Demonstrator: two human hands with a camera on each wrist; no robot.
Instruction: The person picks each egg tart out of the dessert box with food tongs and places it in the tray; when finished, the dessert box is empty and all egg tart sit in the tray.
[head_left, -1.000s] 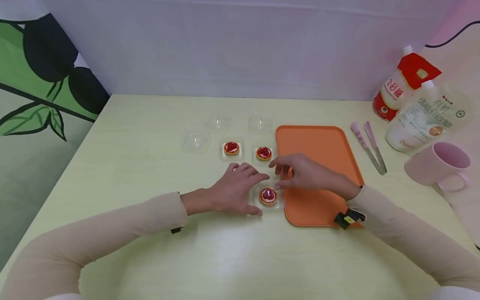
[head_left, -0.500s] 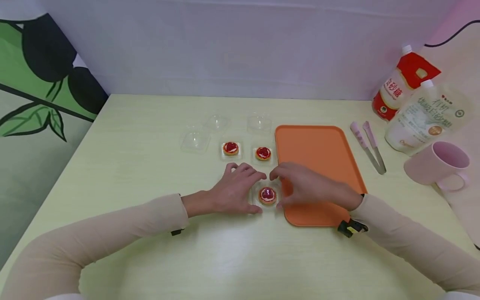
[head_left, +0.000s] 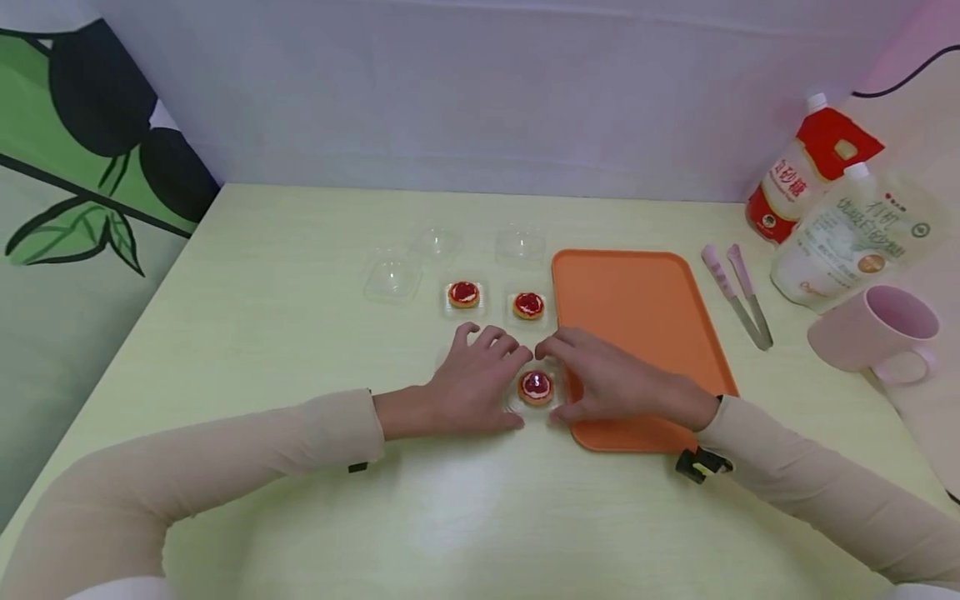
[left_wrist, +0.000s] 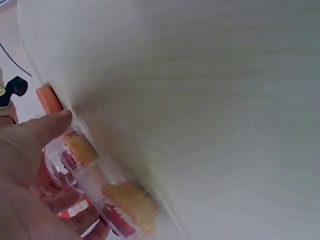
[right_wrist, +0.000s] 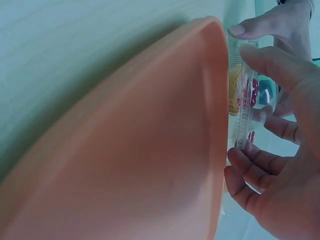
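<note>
A clear plastic box with its domed lid on holds a small red-topped tart [head_left: 536,387] between the hands. The left hand [head_left: 472,385] grips its left side, thumb at the near corner and fingers at the far one. On the right side, the right hand [head_left: 618,382] grips the rim with thumb and curled fingertips; the right wrist view shows them on the clear edge [right_wrist: 243,110]. Behind stand two open clear bases with tarts [head_left: 463,294] [head_left: 528,306]. In the left wrist view the left hand [left_wrist: 22,165] is beside the boxed tart [left_wrist: 80,149].
An orange tray [head_left: 637,292] lies right of the boxes, partly under the right hand. Several clear lids [head_left: 393,277] lie behind. Farther right are pink-handled utensils [head_left: 738,292], a pink mug [head_left: 862,329], a red-and-white pouch [head_left: 787,179] and a pale pouch [head_left: 847,242].
The right hand has come down and nearer, from above the box's far right corner to its right side, thumb now at the near corner. The left hand has barely shifted.
</note>
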